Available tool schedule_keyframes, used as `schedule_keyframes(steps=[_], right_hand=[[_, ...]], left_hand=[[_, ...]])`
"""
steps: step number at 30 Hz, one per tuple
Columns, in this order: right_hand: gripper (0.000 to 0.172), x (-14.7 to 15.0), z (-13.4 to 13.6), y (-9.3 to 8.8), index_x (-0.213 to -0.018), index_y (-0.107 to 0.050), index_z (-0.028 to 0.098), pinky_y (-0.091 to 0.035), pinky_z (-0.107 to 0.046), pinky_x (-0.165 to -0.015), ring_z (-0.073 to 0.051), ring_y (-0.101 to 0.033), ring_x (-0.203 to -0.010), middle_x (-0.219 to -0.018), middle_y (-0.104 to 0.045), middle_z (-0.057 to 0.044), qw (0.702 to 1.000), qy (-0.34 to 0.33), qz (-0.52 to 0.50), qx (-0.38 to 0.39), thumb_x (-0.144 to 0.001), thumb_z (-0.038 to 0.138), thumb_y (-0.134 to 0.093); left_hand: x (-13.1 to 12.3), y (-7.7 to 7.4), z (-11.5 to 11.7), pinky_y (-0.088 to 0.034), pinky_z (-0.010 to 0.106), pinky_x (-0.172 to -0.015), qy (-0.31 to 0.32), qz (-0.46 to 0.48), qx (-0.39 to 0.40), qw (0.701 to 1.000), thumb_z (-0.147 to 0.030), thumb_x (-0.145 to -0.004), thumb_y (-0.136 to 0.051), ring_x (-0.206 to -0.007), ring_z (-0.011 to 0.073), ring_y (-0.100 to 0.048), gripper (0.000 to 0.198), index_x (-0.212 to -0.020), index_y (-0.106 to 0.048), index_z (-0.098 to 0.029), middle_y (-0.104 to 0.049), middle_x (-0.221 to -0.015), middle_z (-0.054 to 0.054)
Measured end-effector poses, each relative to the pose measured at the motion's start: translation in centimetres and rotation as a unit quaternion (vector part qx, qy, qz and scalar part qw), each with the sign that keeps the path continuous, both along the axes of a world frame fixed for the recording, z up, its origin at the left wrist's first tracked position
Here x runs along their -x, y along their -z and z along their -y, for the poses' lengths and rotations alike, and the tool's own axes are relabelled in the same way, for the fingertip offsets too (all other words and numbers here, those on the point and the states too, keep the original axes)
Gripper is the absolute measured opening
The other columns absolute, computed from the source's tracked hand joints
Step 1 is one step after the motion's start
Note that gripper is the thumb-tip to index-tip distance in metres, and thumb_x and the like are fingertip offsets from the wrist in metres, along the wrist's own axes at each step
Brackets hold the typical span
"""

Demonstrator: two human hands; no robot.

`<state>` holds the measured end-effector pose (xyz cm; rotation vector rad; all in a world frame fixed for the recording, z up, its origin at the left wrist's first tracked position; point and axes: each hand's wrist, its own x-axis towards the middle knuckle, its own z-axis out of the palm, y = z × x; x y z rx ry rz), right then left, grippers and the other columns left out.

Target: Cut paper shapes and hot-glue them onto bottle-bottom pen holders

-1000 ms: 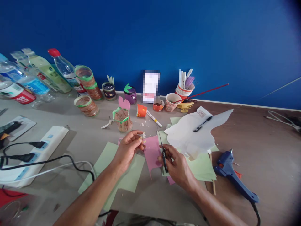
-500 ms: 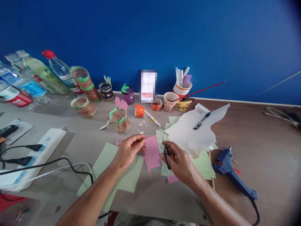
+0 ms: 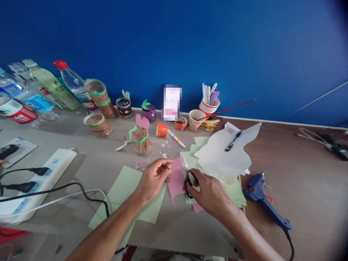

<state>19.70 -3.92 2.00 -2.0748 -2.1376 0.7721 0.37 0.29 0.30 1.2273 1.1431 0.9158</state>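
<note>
My left hand [image 3: 156,175] pinches a small yellowish piece [image 3: 169,166] between thumb and fingertips; most of it is hidden. My right hand [image 3: 208,188] has its fingers in the black handles of a pair of scissors [image 3: 188,183], whose blades point up and away, slightly apart. The blades are close to the left fingertips but not touching the piece. Under both hands lies a cut pink sheet [image 3: 176,181], with green sheets [image 3: 122,188] on either side. Just beyond are white scraps [image 3: 164,156] and a brown-painted jar [image 3: 141,143] with a green rim and pink petal shapes.
A blue glue gun [image 3: 263,199] lies at the right. White crumpled paper [image 3: 217,152] carries a black pen [image 3: 233,141]. Behind stand painted jars [image 3: 149,112], paper cups [image 3: 196,120] and a phone [image 3: 172,103]. Bottles [image 3: 49,83] and a power strip [image 3: 46,181] with cables are at the left.
My right hand has turned the scissors, so that both handle loops now show and the blades sit lower. My left hand has shifted slightly right, still pinching the piece.
</note>
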Motion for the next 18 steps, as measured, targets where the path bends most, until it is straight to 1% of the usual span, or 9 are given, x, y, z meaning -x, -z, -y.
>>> schedule_keyframes(steps=[4, 8, 11, 14, 18], right_hand=[[0.032, 0.5, 0.1, -1.1, -0.114, -0.054, 0.016, -0.031, -0.027, -0.058, -0.026, -0.069, -0.076, -0.082, -0.073, -0.009, 0.998, -0.013, 0.056, 0.024, -0.084, 0.028, -0.051], [0.026, 1.1, -0.2, -1.8, -0.109, -0.055, 0.016, -0.030, -0.027, -0.055, -0.028, -0.071, -0.076, -0.081, -0.074, -0.010, 0.991, -0.041, 0.122, 0.024, -0.086, 0.028, -0.050], [0.024, 1.5, -0.5, -2.0, -0.105, -0.057, 0.017, -0.034, -0.027, -0.055, -0.030, -0.072, -0.078, -0.083, -0.074, -0.012, 0.984, -0.064, 0.160, 0.030, -0.087, 0.030, -0.050], [0.024, 1.9, -1.0, -2.1, -0.104, -0.060, 0.015, -0.039, -0.028, -0.057, -0.032, -0.072, -0.080, -0.083, -0.074, -0.015, 0.976, -0.089, 0.190, 0.055, -0.085, 0.030, -0.054], [0.025, 2.2, -1.5, -2.8, -0.101, -0.063, 0.010, -0.042, -0.031, -0.058, -0.035, -0.072, -0.079, -0.080, -0.073, -0.019, 0.971, -0.115, 0.196, 0.071, -0.082, 0.027, -0.058]], left_hand=[[0.0, 0.5, 0.3, -0.047, 0.023, -0.064, 0.007, -0.055, -0.081, 0.995, -0.018, -0.078, -0.060, -0.066, 0.0120, -0.058, 0.018, -0.095, -0.068, -0.019, -0.062, -0.077, 0.001], [-0.1, 0.6, 0.4, -0.046, 0.023, -0.070, 0.025, -0.106, -0.159, 0.981, -0.015, -0.080, -0.057, -0.075, 0.0142, -0.059, 0.019, -0.094, -0.069, -0.021, -0.064, -0.083, 0.003], [-0.1, 0.8, 0.5, -0.046, 0.025, -0.072, 0.041, -0.132, -0.195, 0.971, -0.015, -0.083, -0.054, -0.076, 0.0156, -0.060, 0.020, -0.095, -0.069, -0.021, -0.065, -0.085, 0.004], [-0.1, 1.1, 0.5, -0.046, 0.026, -0.073, 0.059, -0.160, -0.224, 0.959, -0.017, -0.085, -0.051, -0.079, 0.0167, -0.060, 0.021, -0.098, -0.067, -0.021, -0.065, -0.088, 0.006], [0.1, 1.0, 0.5, -0.047, 0.027, -0.073, 0.070, -0.190, -0.246, 0.948, -0.017, -0.086, -0.049, -0.081, 0.0173, -0.060, 0.022, -0.100, -0.066, -0.021, -0.065, -0.090, 0.006]])
